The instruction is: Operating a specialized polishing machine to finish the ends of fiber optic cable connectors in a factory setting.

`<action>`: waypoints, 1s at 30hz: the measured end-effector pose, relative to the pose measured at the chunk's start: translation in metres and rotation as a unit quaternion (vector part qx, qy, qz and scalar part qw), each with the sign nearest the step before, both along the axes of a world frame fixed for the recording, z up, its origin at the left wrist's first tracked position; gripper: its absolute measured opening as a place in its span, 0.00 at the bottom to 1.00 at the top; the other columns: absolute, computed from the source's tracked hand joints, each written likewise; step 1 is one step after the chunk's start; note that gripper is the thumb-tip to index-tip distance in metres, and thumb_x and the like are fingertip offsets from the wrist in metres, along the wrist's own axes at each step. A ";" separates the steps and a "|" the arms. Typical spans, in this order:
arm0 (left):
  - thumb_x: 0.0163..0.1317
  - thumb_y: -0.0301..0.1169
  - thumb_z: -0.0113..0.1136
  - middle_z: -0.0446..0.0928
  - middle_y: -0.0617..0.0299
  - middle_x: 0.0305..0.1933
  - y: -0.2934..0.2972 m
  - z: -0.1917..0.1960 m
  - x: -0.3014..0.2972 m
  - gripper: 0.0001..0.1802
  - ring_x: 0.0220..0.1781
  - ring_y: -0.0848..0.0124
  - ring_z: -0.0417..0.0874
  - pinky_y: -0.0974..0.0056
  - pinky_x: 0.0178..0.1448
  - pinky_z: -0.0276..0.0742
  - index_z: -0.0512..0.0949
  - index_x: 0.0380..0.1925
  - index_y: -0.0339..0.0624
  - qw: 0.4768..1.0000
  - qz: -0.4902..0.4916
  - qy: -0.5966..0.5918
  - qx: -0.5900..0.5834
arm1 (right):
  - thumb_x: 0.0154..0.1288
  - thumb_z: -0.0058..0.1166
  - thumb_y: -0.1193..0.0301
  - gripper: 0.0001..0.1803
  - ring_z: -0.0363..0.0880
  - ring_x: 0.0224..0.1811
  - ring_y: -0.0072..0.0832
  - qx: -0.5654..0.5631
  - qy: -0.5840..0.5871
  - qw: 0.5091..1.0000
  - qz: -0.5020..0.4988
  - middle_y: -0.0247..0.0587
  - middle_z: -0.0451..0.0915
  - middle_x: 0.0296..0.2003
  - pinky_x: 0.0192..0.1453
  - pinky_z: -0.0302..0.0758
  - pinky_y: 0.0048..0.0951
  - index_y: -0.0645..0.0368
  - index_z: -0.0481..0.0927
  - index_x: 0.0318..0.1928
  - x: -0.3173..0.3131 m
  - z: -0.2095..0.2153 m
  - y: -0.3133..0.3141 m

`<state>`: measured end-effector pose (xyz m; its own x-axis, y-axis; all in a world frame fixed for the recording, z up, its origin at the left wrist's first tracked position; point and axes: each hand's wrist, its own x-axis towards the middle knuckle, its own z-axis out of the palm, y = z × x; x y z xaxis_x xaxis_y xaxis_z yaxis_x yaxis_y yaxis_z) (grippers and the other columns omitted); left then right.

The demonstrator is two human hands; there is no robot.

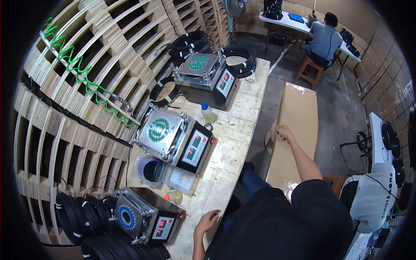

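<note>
My left hand [208,221] rests on the near edge of the wooden table [232,143], its fingers stretched out and nothing in it. To the right, my right hand [284,133] is at the left edge of a long cardboard box [301,115], fingers curled in; whether they pinch anything is too small to see. Nearest to my left hand is a polishing machine [149,216] with a blue ring of small parts on its top plate. Two similar machines, the middle one [175,138] and the far one [206,78], carry green rings of parts.
A blue-capped bottle [208,113], an orange-capped bottle [174,196] and a plastic tub [181,178] stand between the machines. Coils of black cable [71,216] lie at left. A green air hose [76,69] hangs along wooden racks. Seated people [323,39] work at white tables.
</note>
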<state>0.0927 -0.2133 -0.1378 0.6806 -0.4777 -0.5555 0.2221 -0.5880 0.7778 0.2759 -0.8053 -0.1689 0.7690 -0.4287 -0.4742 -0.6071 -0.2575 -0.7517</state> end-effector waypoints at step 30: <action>0.75 0.29 0.55 0.83 0.61 0.42 -0.368 -0.029 0.279 0.15 0.45 0.76 0.83 0.69 0.51 0.78 0.78 0.59 0.39 0.934 0.324 0.083 -0.127 | 0.59 0.60 0.52 0.27 0.84 0.24 0.40 0.151 0.020 0.988 -0.036 0.50 0.80 0.27 0.32 0.86 0.36 0.68 0.76 0.39 0.462 0.077 -0.118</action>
<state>0.3720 -0.5815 -0.1671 0.7877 -0.1254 -0.6032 0.5965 -0.0895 0.7976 0.7375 -0.9231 -0.0922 0.7202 -0.3161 -0.6176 -0.6461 0.0188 -0.7630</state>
